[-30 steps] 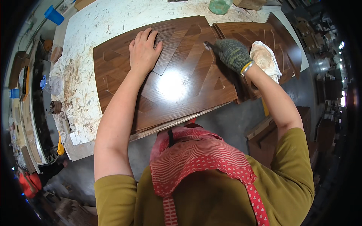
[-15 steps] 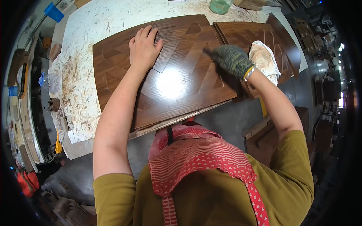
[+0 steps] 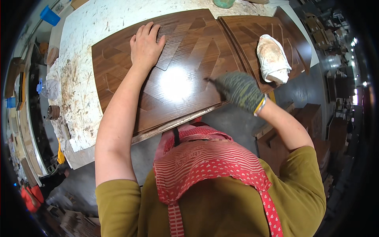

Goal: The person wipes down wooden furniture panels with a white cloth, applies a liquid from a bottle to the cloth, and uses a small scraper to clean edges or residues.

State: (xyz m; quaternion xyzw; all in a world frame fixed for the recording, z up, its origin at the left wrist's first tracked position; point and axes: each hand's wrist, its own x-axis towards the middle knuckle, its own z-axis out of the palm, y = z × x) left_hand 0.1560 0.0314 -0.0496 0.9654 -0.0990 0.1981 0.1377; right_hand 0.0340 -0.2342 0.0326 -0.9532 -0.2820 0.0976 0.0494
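A dark brown wooden panel [image 3: 118,71] with carved angular grooves lies on the worktable, a bright lamp glare on its middle. My bare left hand [image 3: 146,46] rests flat on its far part, fingers spread. My right hand [image 3: 241,91], in a grey-green knitted glove, is at the panel's near right edge with its fingers closed. A dark pointed tip [image 3: 209,80] juts from the glove toward the panel; whether it is a small tool or a stained glove finger I cannot make out. A stained white cloth [image 3: 273,59] sits bunched on a second brown panel [image 3: 244,29] to the right.
The paint-stained white tabletop [image 3: 75,79] runs along the left and far sides. A green glass jar [image 3: 224,3] stands at the far edge. A clear plastic bottle [image 3: 49,88] and a brown roll [image 3: 53,112] are at the left. Brown boards [image 3: 276,146] stand below right.
My right hand has moved nearer to me, from the gap between the panels to the first panel's near right edge. My left hand stays flat on the panel. The view has shifted slightly.
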